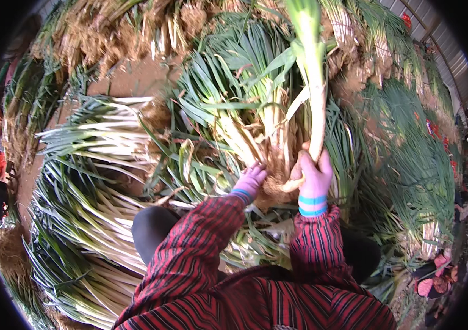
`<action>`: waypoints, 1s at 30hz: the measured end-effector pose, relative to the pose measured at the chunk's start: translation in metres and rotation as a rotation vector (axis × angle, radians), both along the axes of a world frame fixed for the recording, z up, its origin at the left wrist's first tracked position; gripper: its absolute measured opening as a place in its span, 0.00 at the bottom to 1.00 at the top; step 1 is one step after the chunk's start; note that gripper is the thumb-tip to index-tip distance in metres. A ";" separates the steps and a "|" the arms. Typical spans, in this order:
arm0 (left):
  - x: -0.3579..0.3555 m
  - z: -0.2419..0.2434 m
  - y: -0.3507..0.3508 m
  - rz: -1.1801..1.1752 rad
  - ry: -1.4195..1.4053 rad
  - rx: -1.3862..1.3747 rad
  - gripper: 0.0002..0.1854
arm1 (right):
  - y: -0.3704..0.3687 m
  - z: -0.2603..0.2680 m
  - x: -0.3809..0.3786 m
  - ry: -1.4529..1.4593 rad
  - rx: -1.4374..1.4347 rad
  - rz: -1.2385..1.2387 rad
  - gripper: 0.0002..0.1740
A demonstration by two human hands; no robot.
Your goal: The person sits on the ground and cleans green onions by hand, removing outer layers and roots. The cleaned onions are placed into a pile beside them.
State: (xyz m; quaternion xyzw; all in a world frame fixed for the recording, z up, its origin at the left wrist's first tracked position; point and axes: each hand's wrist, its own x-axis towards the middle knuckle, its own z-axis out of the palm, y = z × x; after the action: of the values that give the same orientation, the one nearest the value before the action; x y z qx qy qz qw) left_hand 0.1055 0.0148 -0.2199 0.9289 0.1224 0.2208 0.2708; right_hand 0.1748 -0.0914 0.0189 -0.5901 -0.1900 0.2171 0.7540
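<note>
My right hand (pixel 315 175), in a pink glove with a blue-striped cuff, grips one thick green onion (pixel 317 107) low on its white shank. The stalk stands upright, and its leaves run out of the top of the picture. My left hand (pixel 252 179), gloved alike, reaches to the root end of a bundle of green onions (pixel 273 119) lying in front of me. Its fingers are somewhat spread beside the brown roots (pixel 273 183); whether they touch them is hard to tell. A peeling strip of pale leaf (pixel 297 103) hangs off the held stalk.
Cleaned green onions (pixel 110 218) lie in rows at my left. Loose leaves and trimmings (pixel 258 243) cover the ground between my knees (pixel 153 231). More rooted bundles (pixel 106 37) stand at the back, with a large heap (pixel 411 165) to the right. Other people (pixel 436 276) sit at the right edge.
</note>
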 end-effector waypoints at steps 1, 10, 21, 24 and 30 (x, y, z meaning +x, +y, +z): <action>0.005 -0.036 0.007 -0.036 -0.047 -0.050 0.31 | -0.003 -0.009 0.002 -0.002 0.011 0.001 0.08; 0.033 -0.044 0.006 0.714 0.040 -1.176 0.60 | -0.015 -0.049 -0.015 0.303 -0.096 0.192 0.07; 0.056 -0.054 0.005 0.829 0.121 -1.141 0.34 | -0.023 -0.008 -0.035 0.141 -0.232 -0.029 0.06; 0.060 -0.049 0.009 0.818 0.150 -1.105 0.34 | -0.033 0.008 -0.041 0.009 -0.241 -0.012 0.06; 0.042 -0.085 0.022 0.903 0.456 -1.089 0.35 | -0.089 0.099 -0.027 -0.217 -0.034 0.085 0.07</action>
State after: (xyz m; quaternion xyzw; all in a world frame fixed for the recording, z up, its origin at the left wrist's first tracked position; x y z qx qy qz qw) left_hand 0.1474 0.0368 -0.3050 0.5454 0.6376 0.0206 0.5437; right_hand 0.1475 -0.1800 0.1175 -0.6143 -0.2915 0.1868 0.7090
